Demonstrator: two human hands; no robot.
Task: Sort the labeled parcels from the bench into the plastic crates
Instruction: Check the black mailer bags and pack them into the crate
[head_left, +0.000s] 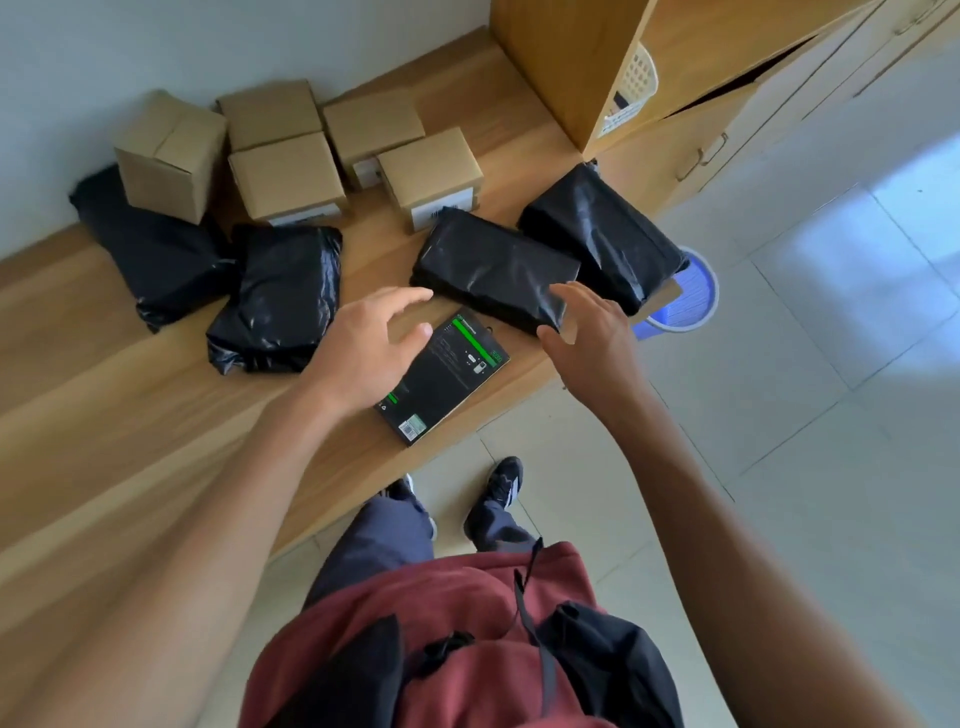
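Both hands hovered over the light wooden counter (156, 395), each grip spread wide and holding nothing. The left hand (363, 353) hung above the flat black retail box with green stripe (447, 376), which lay at the counter's front edge; the right hand (592, 338) sat just beside the near corner of the rectangular black plastic-wrapped parcel (493, 265), thumb almost touching it (contact unclear). Three more black poly-bag parcels lay on the counter: one at the right end (597, 234), one left of centre (280, 296), one far left (150, 260) under a tan cardboard box (166, 156). Four other cardboard boxes clustered at the back. A blue-lavender plastic crate (685, 296) stood on the floor past the counter's right end; a white lattice basket (634, 88) sat in the shelf unit.

Likely step: picking up the rectangular parcel. Best done with both hands at opposite short ends, since slick wrap could slip, then check the label before choosing a crate.
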